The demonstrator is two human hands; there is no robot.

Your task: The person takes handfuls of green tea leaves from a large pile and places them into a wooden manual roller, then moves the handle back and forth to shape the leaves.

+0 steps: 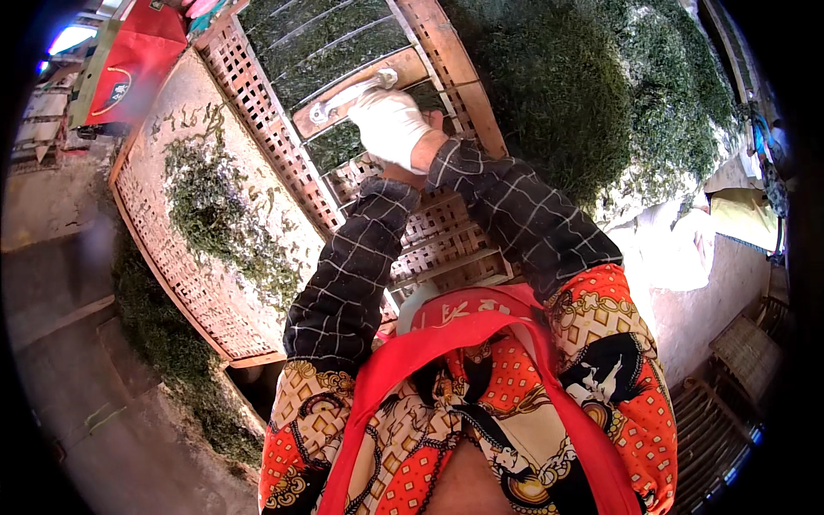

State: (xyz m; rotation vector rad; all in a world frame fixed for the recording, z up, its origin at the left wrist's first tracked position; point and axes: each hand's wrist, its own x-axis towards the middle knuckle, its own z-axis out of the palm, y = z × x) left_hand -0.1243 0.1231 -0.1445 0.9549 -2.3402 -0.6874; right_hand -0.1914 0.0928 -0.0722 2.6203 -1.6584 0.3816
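Where board [348,92] lies over leaves [335,150] | woven tray [184,270], grey floor [154,463] | gloved fingers [375,105]: can't tell

The work is viewed from the person's own head, with the lens turned steeply downward past the chest [399,438] (straight edges are bowed near the dark rim); the checked sleeves [549,219] are seen close, the gloved right hand [386,127] and woven tray [167,266] farther off.
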